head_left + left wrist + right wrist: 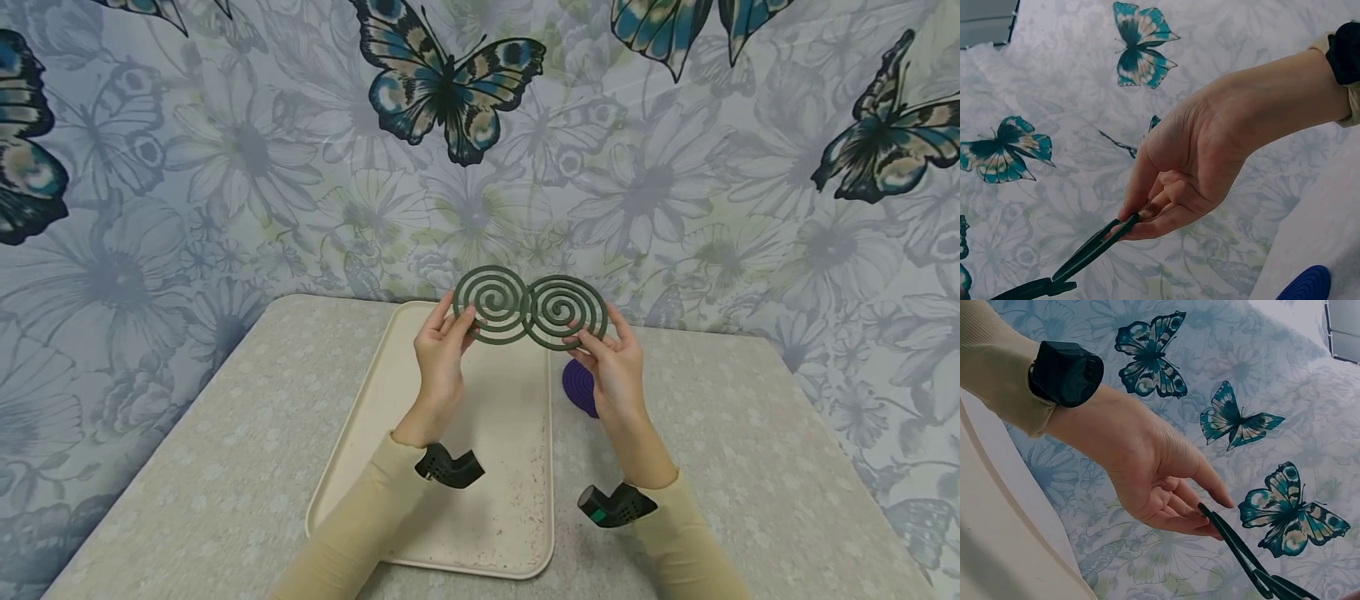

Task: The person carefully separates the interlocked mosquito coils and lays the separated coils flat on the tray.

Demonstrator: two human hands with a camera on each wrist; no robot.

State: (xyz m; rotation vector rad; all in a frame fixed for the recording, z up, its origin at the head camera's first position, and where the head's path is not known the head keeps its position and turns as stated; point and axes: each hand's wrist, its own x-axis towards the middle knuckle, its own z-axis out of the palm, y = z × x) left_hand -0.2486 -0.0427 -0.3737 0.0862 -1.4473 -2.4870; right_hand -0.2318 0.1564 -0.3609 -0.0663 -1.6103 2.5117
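Note:
Two flat dark green spiral coils, which look like mosquito coils, are held up side by side in the head view. My left hand (pixel 440 362) pinches the outer edge of the left green coil (pixel 495 302) between thumb and fingers. At the far side of the right green coil (pixel 561 313), my right hand (pixel 621 371) grips its rim, thumb in front. The coils' inner edges meet and slightly overlap. Seen nearly edge-on, the green coil (pixel 1094 250) in the left wrist view slopes down from the fingertips. Partly hidden behind my right hand, a purple coil (pixel 577 387) lies on the table.
Below the hands lies a cream tray (pixel 480 467) with small reddish specks along its right side. It rests on a pale patterned tabletop (pixel 720 450). Behind the table hangs a floral cloth with butterflies (pixel 450 79). Each wrist wears a black camera (pixel 450 467).

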